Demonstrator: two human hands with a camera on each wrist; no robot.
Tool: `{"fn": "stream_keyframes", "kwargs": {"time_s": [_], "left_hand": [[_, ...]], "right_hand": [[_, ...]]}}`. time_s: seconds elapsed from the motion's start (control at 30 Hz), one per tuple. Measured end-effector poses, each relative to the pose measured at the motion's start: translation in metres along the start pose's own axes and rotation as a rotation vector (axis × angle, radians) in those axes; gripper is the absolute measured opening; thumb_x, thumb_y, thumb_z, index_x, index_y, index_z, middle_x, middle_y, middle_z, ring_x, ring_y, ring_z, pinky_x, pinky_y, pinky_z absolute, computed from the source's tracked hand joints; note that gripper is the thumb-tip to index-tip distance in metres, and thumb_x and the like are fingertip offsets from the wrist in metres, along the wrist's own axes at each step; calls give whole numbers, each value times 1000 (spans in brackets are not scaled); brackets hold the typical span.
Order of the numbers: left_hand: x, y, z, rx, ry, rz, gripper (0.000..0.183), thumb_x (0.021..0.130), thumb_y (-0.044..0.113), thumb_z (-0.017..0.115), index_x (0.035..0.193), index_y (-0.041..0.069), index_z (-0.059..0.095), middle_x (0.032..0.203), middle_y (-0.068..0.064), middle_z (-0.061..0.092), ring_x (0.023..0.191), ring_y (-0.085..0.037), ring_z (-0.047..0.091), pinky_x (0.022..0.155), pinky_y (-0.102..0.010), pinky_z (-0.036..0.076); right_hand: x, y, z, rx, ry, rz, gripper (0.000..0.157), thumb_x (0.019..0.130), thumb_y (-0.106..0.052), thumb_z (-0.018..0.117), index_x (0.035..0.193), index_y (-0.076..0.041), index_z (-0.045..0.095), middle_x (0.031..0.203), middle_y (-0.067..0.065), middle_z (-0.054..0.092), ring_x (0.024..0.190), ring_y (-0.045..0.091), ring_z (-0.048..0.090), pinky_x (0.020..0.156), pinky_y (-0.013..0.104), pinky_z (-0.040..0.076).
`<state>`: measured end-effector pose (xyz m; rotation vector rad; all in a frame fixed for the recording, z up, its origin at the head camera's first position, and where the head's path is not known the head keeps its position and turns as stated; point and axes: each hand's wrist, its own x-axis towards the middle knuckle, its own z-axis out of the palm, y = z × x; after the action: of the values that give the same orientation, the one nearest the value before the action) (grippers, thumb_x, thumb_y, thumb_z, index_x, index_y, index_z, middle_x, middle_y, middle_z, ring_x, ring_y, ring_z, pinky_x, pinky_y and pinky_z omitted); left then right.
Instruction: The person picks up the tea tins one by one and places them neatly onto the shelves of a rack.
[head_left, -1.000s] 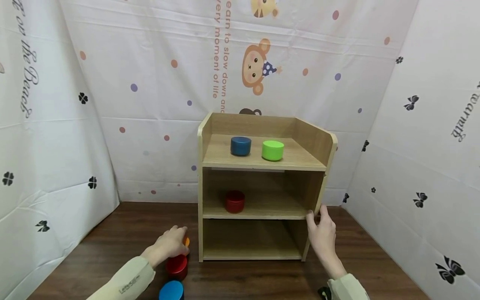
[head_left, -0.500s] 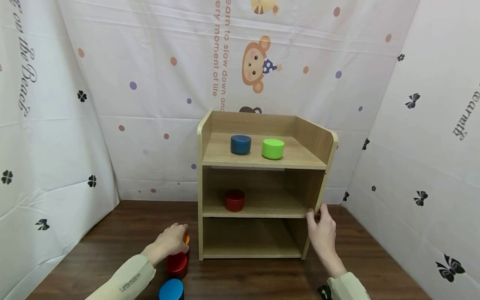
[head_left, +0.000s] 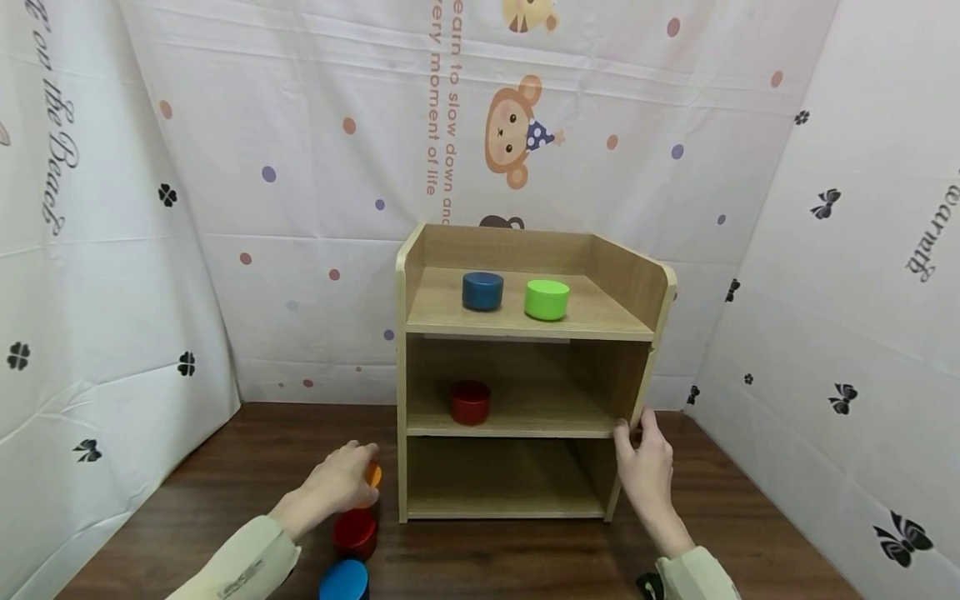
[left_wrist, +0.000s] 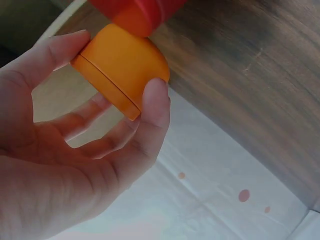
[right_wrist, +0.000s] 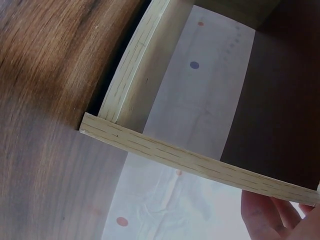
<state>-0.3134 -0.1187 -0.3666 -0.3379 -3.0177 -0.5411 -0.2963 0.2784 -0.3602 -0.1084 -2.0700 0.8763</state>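
Observation:
My left hand holds an orange round tin, pinched between thumb and fingers, left of the small wooden shelf unit. In the head view the hand covers most of the orange tin. Close in front of it stands a red tin, which overlaps the orange one in the left wrist view. Nearer still is a blue-topped tin, cut off by the frame's lower edge. My right hand grips the shelf unit's right side panel, thumb at the front edge and fingers on the outer face.
On the top shelf sit a dark blue tin and a bright green tin. Another red tin stands on the middle shelf, left of centre. The unit rests on a dark wooden table, with printed white cloth behind and at both sides.
My left hand has risen slightly with the orange tin, and more of that tin shows. The right hand stays on the side panel.

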Motion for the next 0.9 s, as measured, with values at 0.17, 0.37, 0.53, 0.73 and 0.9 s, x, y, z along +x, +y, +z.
{"fn": "stream_keyframes", "kwargs": {"time_s": [0.17,0.37,0.53,0.73,0.9], "left_hand": [[-6,5,-4,-8,13,27,58,69,12,80,122,1,58,100,-14,57,76,-23,51,60,-35,46],[-12,12,-9,-3,11,46,59,69,14,80,123,3,59,100,-12,57,79,-23,52,59,-35,45],[-19,20,-12,1,29,76,43,68,14,80,107,9,62,92,-7,55,76,-21,50,57,-36,43],[-27,29,-12,7,44,116,34,64,13,79,93,15,62,86,-4,53,72,-21,49,55,-36,40],[-30,35,-11,2,47,133,34,60,11,80,90,15,63,81,-2,52,69,-20,49,54,-35,40]], "right_hand": [[0,1,0,7,1,1,8,94,-14,52,92,-7,53,69,10,56,53,8,41,48,28,34],[0,0,0,13,-9,5,9,95,-15,51,93,-7,53,70,10,56,52,7,41,47,27,34],[1,0,0,15,-4,-2,9,95,-15,51,92,-7,53,70,11,57,52,7,41,47,27,34],[1,0,0,12,2,-6,8,94,-14,51,92,-6,53,70,11,57,53,9,41,48,28,34],[0,0,0,9,-1,-5,9,94,-14,51,91,-6,53,70,11,57,53,10,41,47,28,33]]}}
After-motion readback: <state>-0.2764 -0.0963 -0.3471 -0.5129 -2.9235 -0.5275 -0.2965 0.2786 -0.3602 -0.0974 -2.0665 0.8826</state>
